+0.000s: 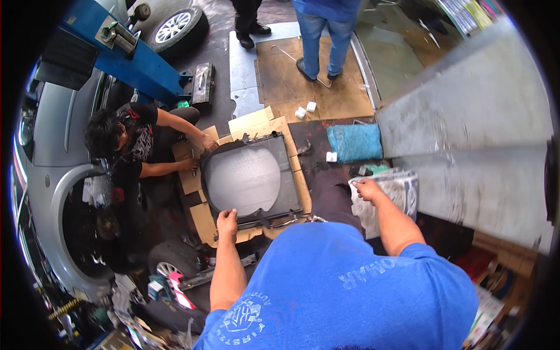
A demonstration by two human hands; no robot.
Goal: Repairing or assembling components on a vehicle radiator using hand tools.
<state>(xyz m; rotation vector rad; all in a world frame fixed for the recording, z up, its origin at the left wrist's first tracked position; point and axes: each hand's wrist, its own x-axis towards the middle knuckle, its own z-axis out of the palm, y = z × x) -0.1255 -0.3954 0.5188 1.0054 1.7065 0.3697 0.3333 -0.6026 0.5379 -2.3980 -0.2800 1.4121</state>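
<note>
A radiator in a black fan shroud (249, 181) lies flat on cardboard before me. My left hand (227, 224) is at its near edge, fingers curled and thumb pressed in; whatever they hold, if anything, is too small to make out. Off to the right, my right hand (368, 191) is closed in a pinch by the upper left edge of a grey-and-white printed sheet or bag (399, 195). I cannot make out what that pinch holds. Across the radiator, a crouching co-worker has one hand (205, 143) on the shroud's far left corner and the other (190, 165) at its left side.
A blue cushion-like bag (354, 143) and small white boxes (311, 107) lie on the floor ahead. To the left stand a blue lift post (131, 52), a metal toolbox (203, 83) and a grey car (61, 134). Someone in jeans (328, 44) stands at the back. Grey panels (466, 99) border the right.
</note>
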